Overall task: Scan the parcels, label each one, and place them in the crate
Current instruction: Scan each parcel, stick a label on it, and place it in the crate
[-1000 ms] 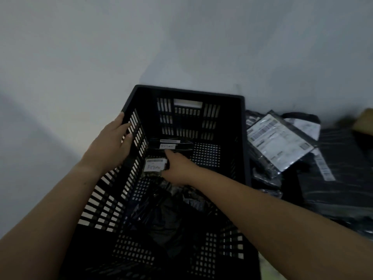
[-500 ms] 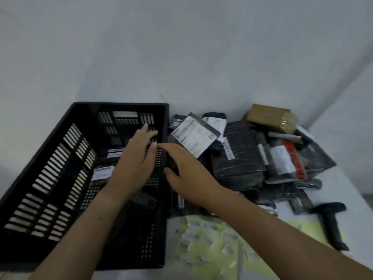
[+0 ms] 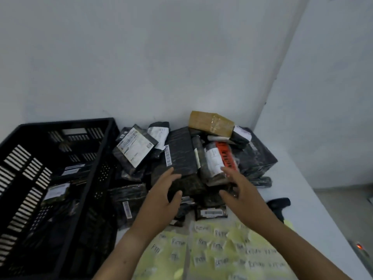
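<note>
Left hand (image 3: 163,197): fingers spread, thumb apart, cupped toward the near end of the long black-wrapped parcel (image 3: 181,158) on top of the pile. Contact uncertain; nothing gripped.
Right hand (image 3: 240,190): fingers straight, empty, over the near edge of the orange-taped parcel (image 3: 219,162).
Pile sits on the white table (image 3: 292,178), touching the right wall of the black crate (image 3: 60,123). Two labelled parcels (image 3: 57,190) lie inside it.

Risks (judgement):
- Stack is loose. Pulling the long parcel may drag its neighbours or unseat the brown taped box (image 3: 211,124) behind.
- Film looks slick, so a light grip could slip.
- Parcels leaning on the crate wall could tip in unscanned.
- Forearms pass over the yellow label sheet (image 3: 212,249) and may catch its curling labels.

Materials: glossy, wrinkled black film with white barcode stickers. Crate is rigid slotted plastic. The brown box shines under clear tape. Labels are small handwritten paper slips. Barcode scanner (image 3: 279,205) is matte black and pistol-shaped, lying to the right.
</note>
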### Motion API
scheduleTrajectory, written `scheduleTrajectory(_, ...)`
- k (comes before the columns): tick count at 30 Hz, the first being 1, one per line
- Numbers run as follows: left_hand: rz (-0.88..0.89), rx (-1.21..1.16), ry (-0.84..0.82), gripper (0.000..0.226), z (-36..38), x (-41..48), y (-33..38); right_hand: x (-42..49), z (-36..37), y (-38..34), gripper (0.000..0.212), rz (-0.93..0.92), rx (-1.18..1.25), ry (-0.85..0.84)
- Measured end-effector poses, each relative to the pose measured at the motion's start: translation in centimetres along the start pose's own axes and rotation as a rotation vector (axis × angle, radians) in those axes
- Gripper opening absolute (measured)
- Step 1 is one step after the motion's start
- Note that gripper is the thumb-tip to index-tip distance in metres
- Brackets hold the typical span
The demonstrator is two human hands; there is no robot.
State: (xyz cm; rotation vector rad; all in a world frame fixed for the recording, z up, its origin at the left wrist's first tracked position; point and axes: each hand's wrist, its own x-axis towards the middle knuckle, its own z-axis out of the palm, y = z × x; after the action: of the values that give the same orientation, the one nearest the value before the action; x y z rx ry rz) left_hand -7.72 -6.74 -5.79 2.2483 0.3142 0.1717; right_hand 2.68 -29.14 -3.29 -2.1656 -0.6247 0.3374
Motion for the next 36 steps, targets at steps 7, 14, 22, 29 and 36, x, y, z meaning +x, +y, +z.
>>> scheduleTrajectory(7,0.039,0.065,-0.078,0.046,0.8,9.0,4.4,9.2,-6.5,0.3,0.046,-0.114,0.066,0.25)
scheduleTrajectory(14,-0.117,-0.139,-0.063,0.045,0.6,16.8,7.1,18.4,-5.7,1.4,0.103,-0.04,-0.24,0.134)
scheduleTrajectory(22,-0.217,-0.38,-0.088,0.043,2.1,18.9,6.2,21.6,-3.8,1.7,0.088,-0.199,-0.355,0.189)
scheduleTrajectory(29,-0.375,-0.934,0.04,0.052,1.5,18.3,7.5,17.0,-6.1,0.2,0.082,-0.439,-0.26,0.288)
scheduleTrajectory(36,-0.506,-1.244,-0.085,0.088,-2.2,12.4,6.9,7.2,-7.3,1.5,0.075,-0.653,-0.403,0.238)
